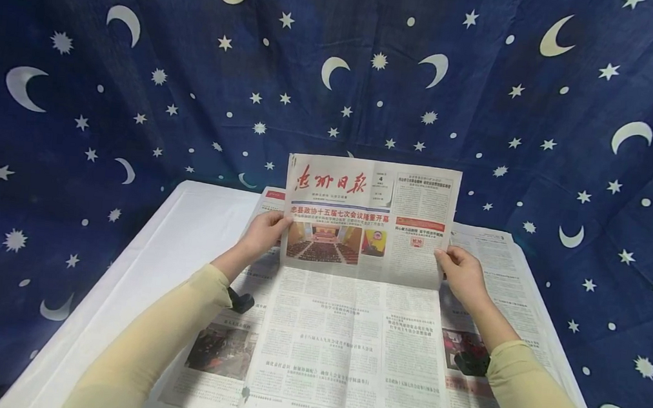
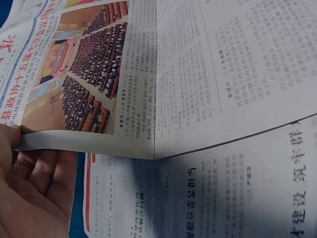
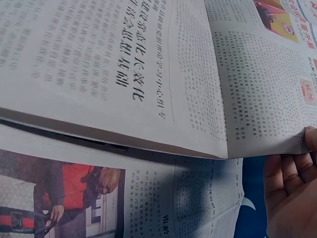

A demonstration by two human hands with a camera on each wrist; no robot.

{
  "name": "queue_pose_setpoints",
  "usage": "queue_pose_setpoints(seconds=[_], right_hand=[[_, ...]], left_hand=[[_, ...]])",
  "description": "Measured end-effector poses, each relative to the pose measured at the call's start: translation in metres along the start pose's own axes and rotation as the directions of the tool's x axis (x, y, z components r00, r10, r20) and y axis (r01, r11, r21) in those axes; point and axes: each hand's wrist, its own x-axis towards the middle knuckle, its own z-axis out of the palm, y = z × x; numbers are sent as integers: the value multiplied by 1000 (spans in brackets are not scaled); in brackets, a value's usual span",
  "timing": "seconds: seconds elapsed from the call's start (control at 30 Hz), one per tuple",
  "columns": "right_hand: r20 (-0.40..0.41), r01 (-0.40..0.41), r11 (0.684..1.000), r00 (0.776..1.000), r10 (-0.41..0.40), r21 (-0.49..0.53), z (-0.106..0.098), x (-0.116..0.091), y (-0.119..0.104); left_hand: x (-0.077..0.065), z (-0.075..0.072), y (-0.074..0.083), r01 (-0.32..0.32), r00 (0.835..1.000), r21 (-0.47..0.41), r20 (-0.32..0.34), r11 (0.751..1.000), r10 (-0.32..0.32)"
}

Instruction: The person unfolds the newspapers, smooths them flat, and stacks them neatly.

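Note:
A newspaper [image 1: 350,336] with a red masthead is held by its two side edges, its upper half lifted and bent upright along a crosswise crease. At the left edge my left hand [image 1: 266,230] pinches the paper, thumb on the front and fingers behind; the left wrist view shows this hand [image 2: 34,188] beside the hall photo [image 2: 94,69]. My right hand [image 1: 463,274] pinches the right edge the same way, and in the right wrist view the hand [image 3: 292,193] has its fingers behind the sheet. The newspaper's lower half lies over other newspapers.
Other newspaper sheets [image 1: 220,350] lie under it on the left, and more sheets [image 1: 491,257] on the right. They cover much of a white table [image 1: 185,217]. Behind the table hangs a dark blue cloth [image 1: 371,91] with moons and stars.

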Motion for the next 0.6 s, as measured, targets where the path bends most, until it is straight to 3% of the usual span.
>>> queue_pose_setpoints(seconds=[0.37,0.6], right_hand=[[-5,-100,994,995,100,-39,6,9,5],[-18,-123,990,992,122,-66,11,18,15]], left_hand=[[1,13,-14,80,994,53,72,995,-83],[2,21,-22,93,993,109,57,990,-100]])
